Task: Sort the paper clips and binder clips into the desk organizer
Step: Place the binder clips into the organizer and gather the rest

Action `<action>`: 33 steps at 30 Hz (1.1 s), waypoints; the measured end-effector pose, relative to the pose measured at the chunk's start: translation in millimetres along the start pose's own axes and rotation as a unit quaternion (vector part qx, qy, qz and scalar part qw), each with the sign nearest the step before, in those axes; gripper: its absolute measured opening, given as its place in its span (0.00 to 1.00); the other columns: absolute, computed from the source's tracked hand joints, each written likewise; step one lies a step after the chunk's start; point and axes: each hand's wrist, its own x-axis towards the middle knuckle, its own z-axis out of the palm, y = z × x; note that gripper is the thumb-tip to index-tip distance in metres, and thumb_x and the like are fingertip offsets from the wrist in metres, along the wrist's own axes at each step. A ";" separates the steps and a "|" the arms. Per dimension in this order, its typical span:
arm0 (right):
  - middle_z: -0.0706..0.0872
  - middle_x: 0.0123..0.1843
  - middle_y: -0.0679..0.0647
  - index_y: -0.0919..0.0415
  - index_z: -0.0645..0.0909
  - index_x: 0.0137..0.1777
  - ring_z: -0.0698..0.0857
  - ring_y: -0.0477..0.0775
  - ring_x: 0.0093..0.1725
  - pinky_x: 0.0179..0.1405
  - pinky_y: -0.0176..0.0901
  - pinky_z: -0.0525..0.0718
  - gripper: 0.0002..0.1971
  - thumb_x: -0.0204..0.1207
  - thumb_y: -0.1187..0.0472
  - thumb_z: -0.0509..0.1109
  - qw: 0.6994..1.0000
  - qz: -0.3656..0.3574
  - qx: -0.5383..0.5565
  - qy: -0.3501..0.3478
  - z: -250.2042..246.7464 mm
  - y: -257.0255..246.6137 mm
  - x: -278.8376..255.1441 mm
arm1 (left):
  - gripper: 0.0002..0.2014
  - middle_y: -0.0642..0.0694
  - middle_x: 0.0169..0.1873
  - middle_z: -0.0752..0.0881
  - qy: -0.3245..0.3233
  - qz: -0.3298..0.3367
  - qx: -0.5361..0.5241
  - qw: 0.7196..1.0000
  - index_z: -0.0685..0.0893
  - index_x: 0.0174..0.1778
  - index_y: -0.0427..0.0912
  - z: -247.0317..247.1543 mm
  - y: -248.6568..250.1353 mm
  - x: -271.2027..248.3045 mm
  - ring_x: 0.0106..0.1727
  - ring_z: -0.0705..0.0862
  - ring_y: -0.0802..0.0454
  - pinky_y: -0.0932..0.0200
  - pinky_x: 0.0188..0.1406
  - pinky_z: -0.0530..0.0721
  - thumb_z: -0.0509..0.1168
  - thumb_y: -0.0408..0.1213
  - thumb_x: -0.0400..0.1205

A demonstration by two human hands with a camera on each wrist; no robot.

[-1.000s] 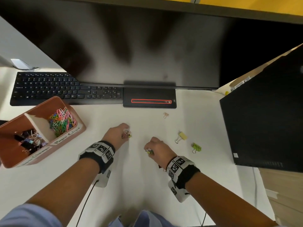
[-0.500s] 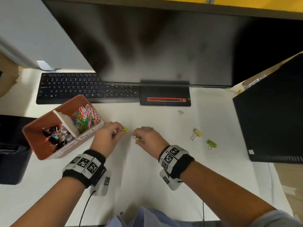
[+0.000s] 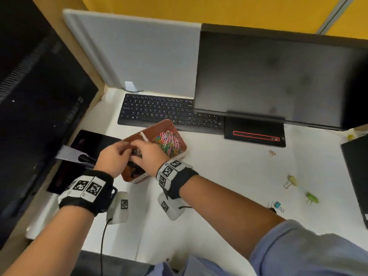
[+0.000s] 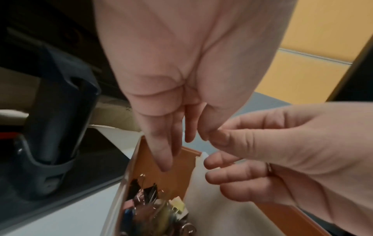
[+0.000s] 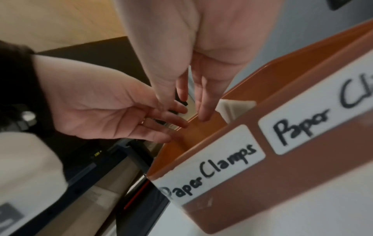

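Observation:
The brown desk organizer (image 3: pixel 180 156) stands left of centre, with coloured paper clips (image 3: pixel 168 141) in its right compartment and dark binder clips (image 3: pixel 135 169) in the left one, labelled "Paper Clamps" (image 5: pixel 212 161). Both hands hover over that left compartment. My left hand (image 3: pixel 127 150) points its straight fingers (image 4: pixel 165 166) down above the binder clips (image 4: pixel 153 207) and holds nothing. My right hand (image 3: pixel 137 148) is beside it, fingers (image 5: pixel 203 111) relaxed and empty. Loose on the desk at the right lie a yellow binder clip (image 3: pixel 291 181), a green one (image 3: pixel 311 198) and a blue one (image 3: pixel 277 205).
A small pale clip (image 3: pixel 271 153) lies near the monitor base (image 3: pixel 254 132). A keyboard (image 3: pixel 159 111) sits behind the organizer under the monitor (image 3: pixel 278 76). A dark pad (image 3: pixel 93 138) and black equipment (image 3: pixel 39 96) crowd the left; a black box (image 3: pixel 356 170) bounds the right.
Both hands moved left from the middle of the desk to the organizer's left compartment. The small clips they pinched are no longer in their fingers. The head view swung left.

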 end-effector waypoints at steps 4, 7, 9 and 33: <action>0.83 0.61 0.57 0.56 0.76 0.66 0.84 0.53 0.57 0.60 0.47 0.83 0.16 0.78 0.59 0.66 0.997 -0.021 0.068 0.024 -18.5 21.1 -32.3 | 0.13 0.46 0.54 0.87 0.008 0.048 -0.035 0.998 0.82 0.60 0.44 0.3 12.1 -10.1 0.57 0.84 0.47 0.51 0.64 0.78 0.61 0.34 0.80; 0.83 0.56 0.51 0.55 0.79 0.62 0.83 0.47 0.46 0.51 0.38 0.82 0.13 0.77 0.59 0.67 0.997 -0.019 0.033 0.066 -47.6 64.0 -77.1 | 0.10 0.51 0.50 0.86 -0.018 0.097 -0.070 0.993 0.82 0.56 0.47 17.2 34.2 -18.3 0.52 0.84 0.50 0.54 0.59 0.80 0.63 0.35 0.80; 0.81 0.52 0.49 0.53 0.80 0.59 0.81 0.47 0.41 0.49 0.37 0.79 0.12 0.76 0.59 0.68 0.995 0.026 -0.009 0.094 -67.1 106.6 -112.5 | 0.09 0.50 0.51 0.85 -0.040 0.132 -0.075 0.988 0.82 0.55 0.48 39.3 55.2 -23.1 0.51 0.84 0.50 0.52 0.57 0.81 0.63 0.36 0.80; 0.83 0.52 0.59 0.64 0.82 0.49 0.81 0.59 0.53 0.56 0.52 0.80 0.07 0.73 0.69 0.65 0.977 0.193 -0.085 0.019 -166.2 292.0 -288.8 | 0.06 0.54 0.36 0.76 -0.274 0.265 0.030 0.924 0.82 0.41 0.40 316.9 205.8 -130.2 0.42 0.79 0.50 0.57 0.49 0.78 0.71 0.32 0.71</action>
